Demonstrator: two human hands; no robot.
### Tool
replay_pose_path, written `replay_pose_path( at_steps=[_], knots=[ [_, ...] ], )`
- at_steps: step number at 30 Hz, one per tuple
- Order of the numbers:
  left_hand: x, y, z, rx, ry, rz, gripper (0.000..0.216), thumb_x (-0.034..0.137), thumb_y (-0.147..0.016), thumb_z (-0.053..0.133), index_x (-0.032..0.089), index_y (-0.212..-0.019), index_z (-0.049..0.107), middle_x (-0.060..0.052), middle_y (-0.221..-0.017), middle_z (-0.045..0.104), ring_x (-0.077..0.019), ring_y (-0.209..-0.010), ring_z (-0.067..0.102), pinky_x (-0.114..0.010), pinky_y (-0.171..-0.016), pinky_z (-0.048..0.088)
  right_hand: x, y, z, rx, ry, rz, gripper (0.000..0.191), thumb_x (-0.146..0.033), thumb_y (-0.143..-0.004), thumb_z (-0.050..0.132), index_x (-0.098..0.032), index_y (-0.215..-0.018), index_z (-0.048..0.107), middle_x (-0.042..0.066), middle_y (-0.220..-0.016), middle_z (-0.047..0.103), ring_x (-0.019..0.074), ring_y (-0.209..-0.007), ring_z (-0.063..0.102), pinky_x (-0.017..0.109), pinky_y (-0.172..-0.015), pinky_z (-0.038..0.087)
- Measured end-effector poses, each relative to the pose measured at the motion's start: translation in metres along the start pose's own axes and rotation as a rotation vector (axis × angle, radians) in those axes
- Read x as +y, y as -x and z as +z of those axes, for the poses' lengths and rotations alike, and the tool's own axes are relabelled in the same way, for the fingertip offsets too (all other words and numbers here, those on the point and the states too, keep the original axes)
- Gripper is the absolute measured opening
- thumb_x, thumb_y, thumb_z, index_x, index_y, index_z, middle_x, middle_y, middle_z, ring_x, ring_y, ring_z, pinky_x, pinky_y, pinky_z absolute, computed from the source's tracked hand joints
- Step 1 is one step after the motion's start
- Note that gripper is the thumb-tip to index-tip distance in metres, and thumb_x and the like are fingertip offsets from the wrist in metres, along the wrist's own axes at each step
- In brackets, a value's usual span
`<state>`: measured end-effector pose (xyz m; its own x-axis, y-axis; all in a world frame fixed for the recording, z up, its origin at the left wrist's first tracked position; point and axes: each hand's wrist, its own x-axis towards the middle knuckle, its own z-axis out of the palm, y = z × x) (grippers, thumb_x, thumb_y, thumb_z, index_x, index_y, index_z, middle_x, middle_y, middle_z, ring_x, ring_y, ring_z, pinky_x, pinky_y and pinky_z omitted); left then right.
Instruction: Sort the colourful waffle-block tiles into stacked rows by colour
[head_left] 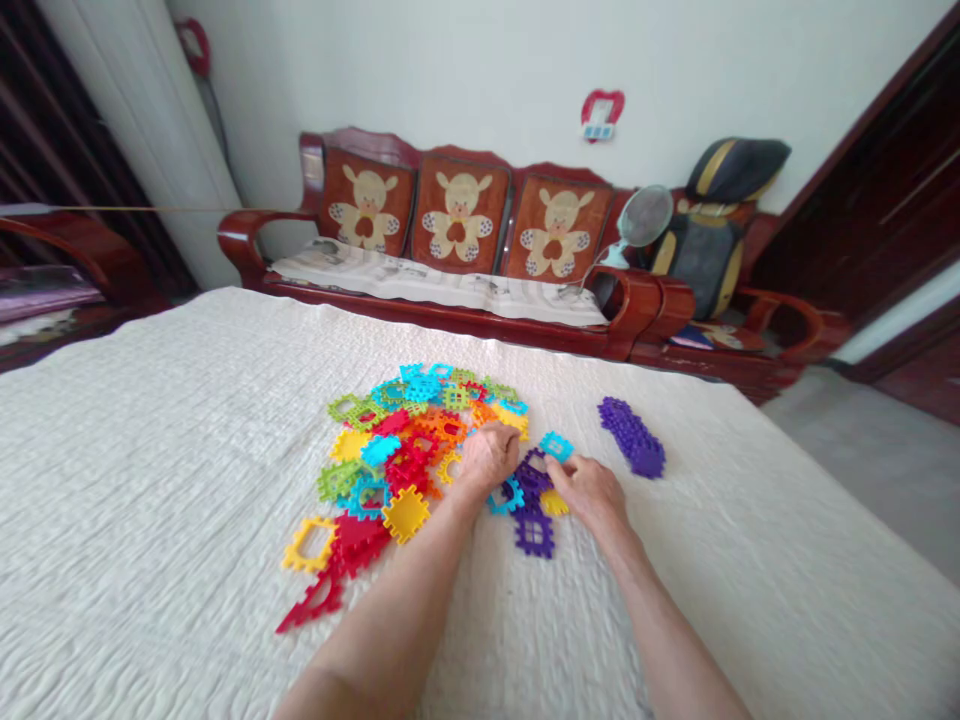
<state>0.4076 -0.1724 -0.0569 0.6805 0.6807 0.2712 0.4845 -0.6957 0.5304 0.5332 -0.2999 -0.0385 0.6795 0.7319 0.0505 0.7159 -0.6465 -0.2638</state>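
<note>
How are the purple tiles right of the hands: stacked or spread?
Stacked: the purple tiles form one tight row, apart from the loose mixed pile.

Bright, even daylight, soft faint shadows, strong wide-angle stretching at the edges, slight softness.

A heap of bright plastic interlocking tiles (397, 440) blocks the white quilted cover (150, 450) left of my left hand (489, 455), with a long red toothed piece (319, 590) and a yellow square frame (307, 543) trailing toward me. Right of my right hand (589, 490) a narrow bare strip runs up to the stack of purple tiles (632, 437), and past that stack the cover lies open. A purple grid tile (534, 530) sits between my wrists; nearer me the cloth is bare.
</note>
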Motion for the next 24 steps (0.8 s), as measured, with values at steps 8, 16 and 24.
replay_pose_path(
  at_steps=[8, 16, 24],
  knots=[
    [0.001, 0.001, 0.003, 0.040, -0.032, 0.035, 0.032, 0.026, -0.091, 0.038, 0.023, -0.093, 0.069, -0.006, -0.092, 0.069, -0.0159, -0.090, 0.063, -0.025, -0.078, 0.049, -0.010, -0.012, -0.001, -0.079, 0.009, 0.058, 0.040, -0.052, -0.078, 0.045, -0.025, -0.074, 0.075, 0.008, -0.074, 0.072, 0.0231, -0.069, 0.065, 0.028, -0.053, 0.036],
    [0.002, 0.000, -0.001, 0.008, -0.040, 0.019, 0.031, 0.027, -0.091, 0.039, 0.025, -0.101, 0.069, -0.005, -0.098, 0.069, -0.0156, -0.092, 0.063, -0.024, -0.076, 0.048, 0.000, -0.011, 0.001, 0.062, -0.236, 0.080, 0.034, -0.048, -0.073, 0.051, -0.023, -0.060, 0.070, 0.004, -0.061, 0.068, 0.0206, -0.061, 0.061, 0.027, -0.052, 0.035],
    [-0.001, -0.001, 0.003, 0.012, -0.077, 0.009, 0.030, 0.027, -0.090, 0.041, 0.026, -0.100, 0.069, -0.003, -0.094, 0.070, -0.0161, -0.089, 0.064, -0.023, -0.069, 0.044, 0.027, -0.018, 0.020, 0.380, -0.736, 0.017, 0.035, -0.051, -0.071, 0.057, -0.016, -0.073, 0.064, 0.004, -0.066, 0.067, 0.0184, -0.064, 0.061, 0.027, -0.063, 0.045]
  ],
)
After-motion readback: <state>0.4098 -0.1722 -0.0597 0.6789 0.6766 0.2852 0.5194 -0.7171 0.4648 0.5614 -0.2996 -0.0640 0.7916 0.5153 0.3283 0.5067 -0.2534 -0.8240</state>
